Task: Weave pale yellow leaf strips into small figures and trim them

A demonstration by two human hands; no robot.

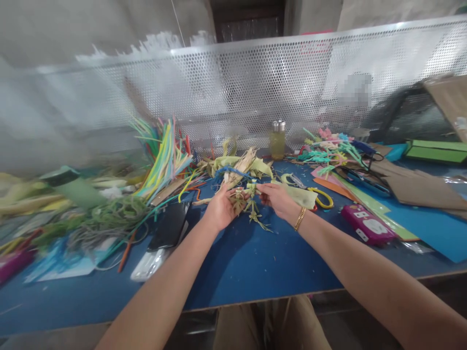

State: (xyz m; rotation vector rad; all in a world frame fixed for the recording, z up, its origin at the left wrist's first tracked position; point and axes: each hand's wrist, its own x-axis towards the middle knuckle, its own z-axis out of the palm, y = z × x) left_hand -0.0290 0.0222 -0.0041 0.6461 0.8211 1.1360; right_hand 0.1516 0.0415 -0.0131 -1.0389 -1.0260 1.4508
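Above the middle of the blue table, my left hand (221, 208) and my right hand (276, 198) face each other with bent fingers. Between them is a knotted piece of dried husk (252, 208), pale green, with thin ends hanging down. Both sets of fingertips close on it, the left ones partly hidden behind it. Just beyond lies a heap of dry corn husks (261, 167) with a fuzzy blue strand (231, 171) across it. A wide pale husk strip (301, 195) lies behind my right hand, beside yellow-handled scissors (324, 198).
Bundled pipe cleaners (162, 160) and tangled green yarn (124, 214) crowd the left. A black phone (170, 226) lies by my left forearm. On the right are a purple pack (367, 224), coloured paper and cardboard (419, 192). A bottle (278, 141) stands before the perforated metal panel (255, 87).
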